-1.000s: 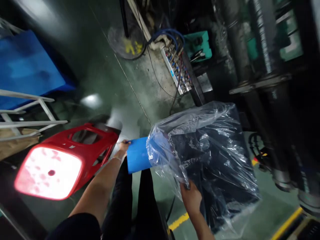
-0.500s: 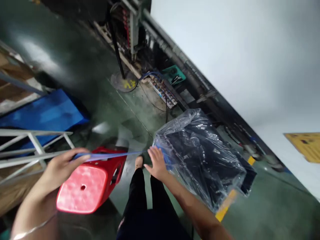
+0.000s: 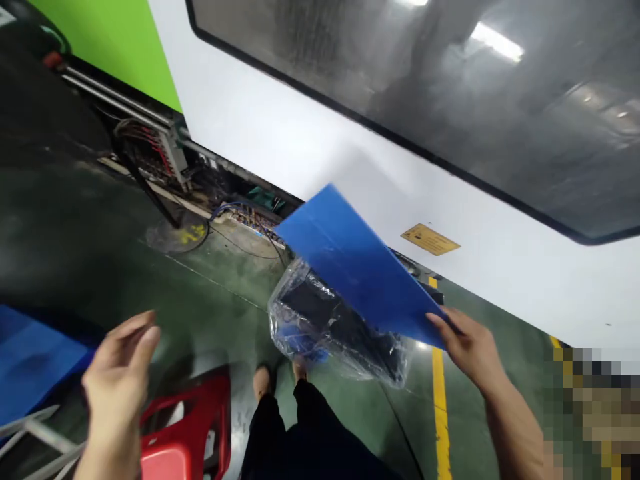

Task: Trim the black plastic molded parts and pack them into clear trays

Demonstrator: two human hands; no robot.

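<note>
My right hand [image 3: 463,343] pinches the lower right corner of a thin, flat blue plastic sheet [image 3: 350,260], thumb on the near face. The sheet is tilted in the air above a clear plastic bag [image 3: 280,313] wrapped over a dark box-like thing, and it hides part of both. Something blue shows inside the bag at its near left end. At the lower left, my left hand [image 3: 123,363] is raised with curved fingers and a gap between thumb and fingertips. It holds nothing and is nearest a red plastic stool [image 3: 200,413].
A large white machine [image 3: 250,100] with a dark window runs along the far side. Left of it, a black pole stands on a round base [image 3: 175,230] near hoses. A blue panel [image 3: 35,360] and a white metal frame [image 3: 50,440] are at left. Yellow lines [image 3: 440,407] mark the floor.
The blue sheet, earlier edge-on in my left hand, is now in my right hand over the bag. My left hand has let go. The view has turned toward the machine.
</note>
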